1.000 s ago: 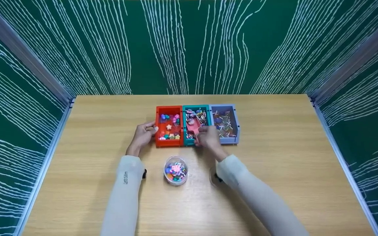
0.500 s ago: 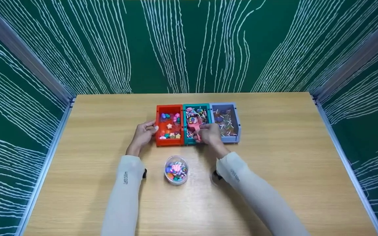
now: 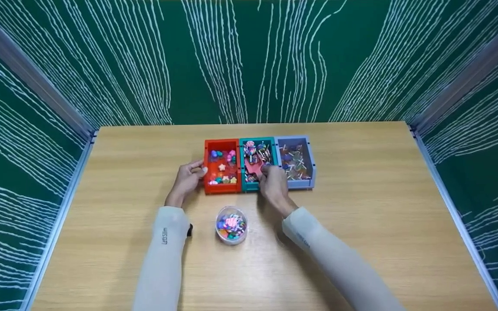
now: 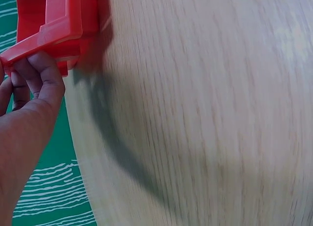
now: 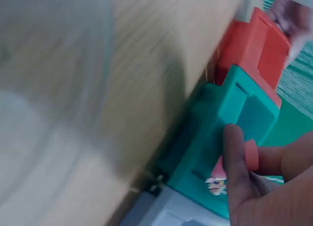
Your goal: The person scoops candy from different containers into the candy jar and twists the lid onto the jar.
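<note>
My left hand (image 3: pixel 187 178) pinches the left wall of the red bin (image 3: pixel 222 188), fingers under its rim in the left wrist view. Small star-shaped and round charms (image 3: pixel 222 167) lie in this bin. Between thumb and fingers, my right hand (image 3: pixel 276 185) holds a pink scoop (image 3: pixel 254 167) by its handle. The scoop's head is down in the teal bin (image 3: pixel 252 186), among swirl-patterned lollipop-like pieces (image 3: pixel 250 148). In the right wrist view the scoop handle (image 5: pixel 252 155) shows between the fingertips.
A grey-blue bin (image 3: pixel 311 172) with clear stick-like pieces joins the teal bin's right side. In front stands a clear cup (image 3: pixel 231 241) filled with colourful small pieces. Another clear round container is partly hidden beneath my right forearm. Green walls with white lines surround the table (image 3: pixel 115 172).
My right hand has turned and shifted slightly, tilting the scoop in the teal bin. A round swirl piece no longer shows on the scoop. The left hand stays on the red bin.
</note>
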`<state>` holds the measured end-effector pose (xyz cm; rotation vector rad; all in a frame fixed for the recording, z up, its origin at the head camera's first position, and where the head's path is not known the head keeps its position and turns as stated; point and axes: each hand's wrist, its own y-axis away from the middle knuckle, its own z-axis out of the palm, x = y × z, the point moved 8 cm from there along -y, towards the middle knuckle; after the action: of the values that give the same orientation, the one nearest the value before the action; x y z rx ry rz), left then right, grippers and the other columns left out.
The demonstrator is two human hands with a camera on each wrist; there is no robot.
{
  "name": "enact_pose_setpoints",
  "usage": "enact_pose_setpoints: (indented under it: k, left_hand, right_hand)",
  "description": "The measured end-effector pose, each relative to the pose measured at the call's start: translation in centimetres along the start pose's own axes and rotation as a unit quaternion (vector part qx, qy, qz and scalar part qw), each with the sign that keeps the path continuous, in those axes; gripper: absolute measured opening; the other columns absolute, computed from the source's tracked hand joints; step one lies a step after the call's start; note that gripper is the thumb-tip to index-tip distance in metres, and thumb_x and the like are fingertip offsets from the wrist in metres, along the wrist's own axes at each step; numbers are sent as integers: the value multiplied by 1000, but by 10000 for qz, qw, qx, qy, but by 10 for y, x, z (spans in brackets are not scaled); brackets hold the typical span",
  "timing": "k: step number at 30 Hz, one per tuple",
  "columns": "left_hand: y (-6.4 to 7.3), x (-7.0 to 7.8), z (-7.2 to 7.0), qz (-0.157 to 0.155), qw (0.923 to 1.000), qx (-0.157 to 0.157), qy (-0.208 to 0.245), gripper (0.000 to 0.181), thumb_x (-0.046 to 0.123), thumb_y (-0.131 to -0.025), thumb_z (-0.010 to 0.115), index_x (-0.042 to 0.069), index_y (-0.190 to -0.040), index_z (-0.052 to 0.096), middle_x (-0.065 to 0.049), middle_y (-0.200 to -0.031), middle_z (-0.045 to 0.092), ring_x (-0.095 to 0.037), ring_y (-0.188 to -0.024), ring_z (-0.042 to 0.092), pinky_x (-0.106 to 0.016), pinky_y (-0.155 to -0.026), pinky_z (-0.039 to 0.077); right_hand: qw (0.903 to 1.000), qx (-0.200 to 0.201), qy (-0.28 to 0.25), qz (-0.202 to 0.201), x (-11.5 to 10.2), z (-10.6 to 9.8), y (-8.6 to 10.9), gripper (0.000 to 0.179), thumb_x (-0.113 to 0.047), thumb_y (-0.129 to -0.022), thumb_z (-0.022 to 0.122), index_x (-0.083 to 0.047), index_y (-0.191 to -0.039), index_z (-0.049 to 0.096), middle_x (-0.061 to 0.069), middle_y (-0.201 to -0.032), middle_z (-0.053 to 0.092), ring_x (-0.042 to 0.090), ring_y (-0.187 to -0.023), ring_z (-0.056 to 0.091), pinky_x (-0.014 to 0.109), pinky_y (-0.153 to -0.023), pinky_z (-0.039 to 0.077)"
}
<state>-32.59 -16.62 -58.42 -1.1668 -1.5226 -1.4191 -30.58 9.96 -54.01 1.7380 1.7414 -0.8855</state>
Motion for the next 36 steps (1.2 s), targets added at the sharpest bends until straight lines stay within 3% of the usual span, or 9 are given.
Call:
enact_pose_setpoints:
  k: [2,5,8,12,18,24,27,31,36]
  left_hand:
    - [-1,0,1,67,10000,-5,-13,48,4,-109,55,-2,-156,47,-26,-151,55,-31,-120,64,-37,-102,56]
    - [-1,-1,-1,18,10000,48,-55,49,4,-109,56,-2,-156,46,-27,-144,60,-30,-120,64,-37,-105,54]
    - [0,-4,-2,-156,9998,71,-36,50,6,-109,55,1,-158,45,-24,-146,60,-28,-123,62,-41,-110,51]
    - [-1,-2,-1,-175,9998,-31,59,50,6,-110,54,1,-159,43,-23,-149,57,-30,-126,61,-43,-112,49]
    - [-1,-1,-2,-154,9998,19,91,50,6,-110,53,2,-159,43,-23,-150,56,-29,-122,62,-41,-110,51]
    - [0,-2,-2,-150,9998,0,105,50,6,-110,54,2,-159,43,-23,-149,57,-29,-121,63,-43,-109,52]
    - [-1,-3,-2,-187,9998,-4,27,50,8,-110,54,4,-159,43,-21,-151,56,-28,-123,62,-41,-110,51]
    - [0,-2,-2,-67,10000,34,-59,50,6,-110,55,2,-158,44,-21,-159,48,-30,-127,61,-40,-110,51]
    - [2,1,-1,204,9998,36,-50,49,4,-109,55,-1,-156,45,-22,-165,40,-36,-138,55,-45,-115,46]
  right_hand:
    - [9999,44,-30,-128,-2,-2,-1,19,10,-86,58,4,-81,75,15,-77,76,31,-73,74,42,-66,58]
    - [9955,-186,-823,422,4,-1,-2,26,12,-87,53,9,-96,77,21,-85,77,30,-69,77,34,-58,60]
    - [9827,-397,-1433,1103,12,1,-2,33,12,-93,52,12,-117,74,27,-97,77,26,-66,77,26,-53,59]
    - [9751,-512,-1601,1444,12,1,-2,34,10,-95,52,12,-121,72,27,-99,77,24,-66,77,27,-55,60]
    - [9838,-518,-1256,1169,10,-1,-4,31,7,-95,54,8,-117,76,23,-95,78,29,-71,78,26,-53,59]
    - [9940,-492,-588,779,13,0,-3,28,6,-96,60,5,-118,77,18,-93,79,17,-65,73,22,-54,56]
    - [9803,-660,-1432,1186,16,4,-3,31,10,-96,55,11,-122,72,26,-100,77,16,-62,71,25,-55,59]
    - [9435,-649,-2611,1934,24,7,-1,35,14,-96,51,15,-128,66,34,-111,73,16,-57,68,29,-54,60]
    - [9367,-551,-2779,2057,26,8,0,32,13,-97,53,13,-125,66,32,-111,74,14,-57,68,28,-53,59]
